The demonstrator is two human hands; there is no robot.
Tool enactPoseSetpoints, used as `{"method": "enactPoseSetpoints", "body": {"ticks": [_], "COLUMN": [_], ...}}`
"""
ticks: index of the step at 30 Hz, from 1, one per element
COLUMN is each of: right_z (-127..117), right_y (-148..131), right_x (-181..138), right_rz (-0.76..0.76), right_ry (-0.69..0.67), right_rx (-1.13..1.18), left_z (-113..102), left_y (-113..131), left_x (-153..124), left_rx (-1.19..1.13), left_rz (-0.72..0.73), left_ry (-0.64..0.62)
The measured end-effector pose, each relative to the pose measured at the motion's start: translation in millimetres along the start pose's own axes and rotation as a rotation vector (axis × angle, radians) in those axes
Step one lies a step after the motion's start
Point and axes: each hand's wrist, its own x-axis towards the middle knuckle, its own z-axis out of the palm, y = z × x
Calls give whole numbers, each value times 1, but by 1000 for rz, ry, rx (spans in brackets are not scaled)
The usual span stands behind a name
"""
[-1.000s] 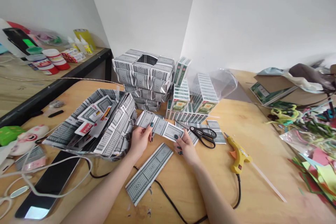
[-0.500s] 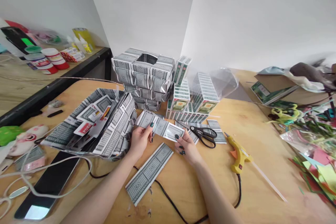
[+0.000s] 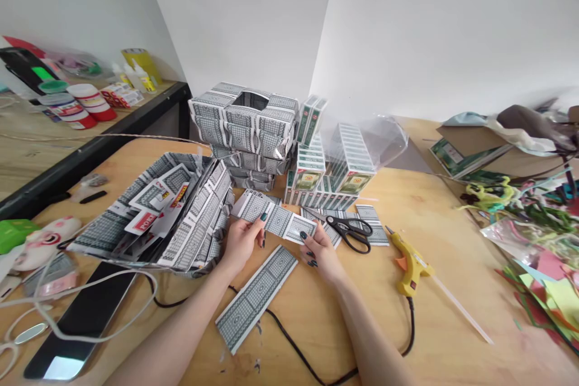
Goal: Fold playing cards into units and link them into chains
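Note:
A strip of joined playing cards [image 3: 277, 220], grey patterned backs up, stretches between my two hands above the table. My left hand [image 3: 243, 243] pinches it near its left part, thumb on top. At its right end my right hand [image 3: 322, 251] grips it between thumb and curled fingers. Another card strip [image 3: 257, 298] lies on the table below, slanting toward me. Black-handled scissors [image 3: 350, 230] rest on more card strips [image 3: 373, 224] just right of my right hand. To the left stands a basket made of cards [image 3: 199, 226], holding loose cards [image 3: 158, 199].
Behind stands a box built of cards [image 3: 244, 126], beside stacked green card packs [image 3: 316, 178]. A yellow glue gun [image 3: 412, 265] with a glue stick lies right, its black cable running under my arms. A phone [image 3: 76, 325] and white cord [image 3: 106, 332] lie left; paper scraps [image 3: 549, 295] sit far right.
The view has shifted very slightly. Both hands keep their hold on the card strip, with almost no movement.

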Motion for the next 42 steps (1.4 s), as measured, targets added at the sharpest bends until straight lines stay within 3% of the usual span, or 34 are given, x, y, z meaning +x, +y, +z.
{"method": "enactPoseSetpoints", "body": {"ticks": [20, 26, 30, 36, 42], "right_z": [3, 4, 3, 10, 12], "right_y": [2, 3, 5, 3, 1], "right_x": [0, -2, -2, -2, -6], "right_rz": [13, 15, 0, -116, -132], "right_ry": [-25, -68, -27, 194, 88], "right_rx": [5, -24, -90, 32, -25], "left_z": [3, 2, -1, 1, 7], "left_y": [0, 2, 7, 3, 5], "left_x": [-4, -1, 2, -1, -4], "left_rx": [39, -262, -230, -131, -113], "left_rz": [-46, -45, -23, -37, -120], "left_ry": [-98, 24, 74, -40, -112]}}
